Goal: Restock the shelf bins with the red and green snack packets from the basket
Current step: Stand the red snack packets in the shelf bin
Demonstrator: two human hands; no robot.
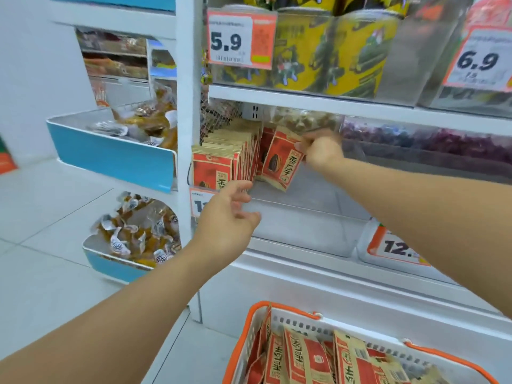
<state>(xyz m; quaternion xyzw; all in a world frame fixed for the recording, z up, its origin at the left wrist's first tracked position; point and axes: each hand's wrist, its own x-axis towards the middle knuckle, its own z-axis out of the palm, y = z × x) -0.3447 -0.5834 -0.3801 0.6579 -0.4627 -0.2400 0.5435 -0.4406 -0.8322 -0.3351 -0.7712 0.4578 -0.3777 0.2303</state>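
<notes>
At the far left of the frame, two blue-fronted side trays [116, 159] hold loose yellow-brown wrapped snacks, one tray above the other, and play no part here. Moving right to the centre, the left hand [227, 214] hovers just in front of the clear shelf bin [291, 214], fingers loosely spread and holding nothing, its fingertips close to the row of red packets [221, 159] already standing upright at the bin's left end. Right of that row, the right hand [321, 151] pinches a red packet [282, 162] by its upper corner, the packet tilted and leaning toward the row, its lower edge not yet down on the bin floor. To do this well, I'd say the free hand should steady the standing row so it doesn't topple while the new packet is slid in upright, face forward, snug against the others. The rest of the bin to the right looks bare. On the shelf above, clear bins hold yellow-and-green packets [318, 51]. At lower right, the orange-rimmed basket [249, 328] holds more red packets lying jumbled; no green ones are evident in it.
</notes>
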